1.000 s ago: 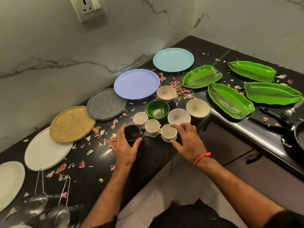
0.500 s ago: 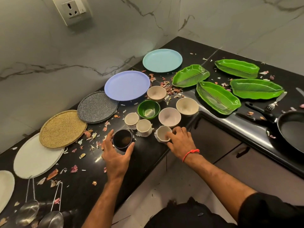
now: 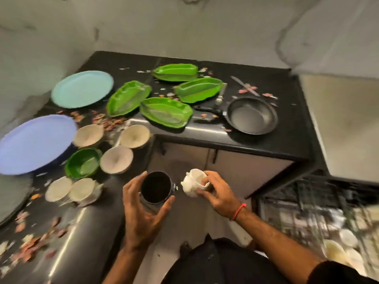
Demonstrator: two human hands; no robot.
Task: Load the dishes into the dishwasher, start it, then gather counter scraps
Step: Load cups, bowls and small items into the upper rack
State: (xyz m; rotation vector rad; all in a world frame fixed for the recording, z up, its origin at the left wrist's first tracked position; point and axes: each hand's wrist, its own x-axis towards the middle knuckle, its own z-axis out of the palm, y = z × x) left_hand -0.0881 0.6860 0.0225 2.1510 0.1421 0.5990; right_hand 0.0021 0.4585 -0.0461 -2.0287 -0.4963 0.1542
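Item 1, dark cup (image 3: pixel 156 187): off the counter, in the air just past its front edge, mouth up; left hand (image 3: pixel 141 210) cups it from below and the sides, fingers and thumb curled round the wall. Upright hold prob. keeps any dregs in while it travels

Item 2, white cup (image 3: pixel 193 182): also clear of the counter, tilted, beside item 1 but not touching; right hand (image 3: pixel 217 191) pinches it at rim and body, fingers curled on it. One cup per hand, likely to halve the trips

Item 3, dishwasher rack (image 3: pixel 307 212): open at lower right, below counter level, blurred; pale dishes already sit in it near the bottom right corner of view. Judged destination for both cups; loading looks early

Item 4, counter (image 3: pixel 256 144), black, L-shaped. Near front edge at left: 2 pale cups (image 3: pixel 71 189) side by side, touching. Behind them a green bowl (image 3: pixel 83 162) and 3 pale bowls (image 3: pixel 117 159), clustered near the inner corner

Item 5, further back: lilac plate (image 3: pixel 34 144) and teal plate (image 3: pixel 82 89) toward the wall edge; 4 green leaf trays (image 3: pixel 167 111) mid-counter; black pan (image 3: pixel 251 114) toward the right edge, cutlery behind it, type unclear

Item 6, scraps (image 3: pixel 106 121): peelings strewn among bowls, trays and along the left front edge; left for last per task order
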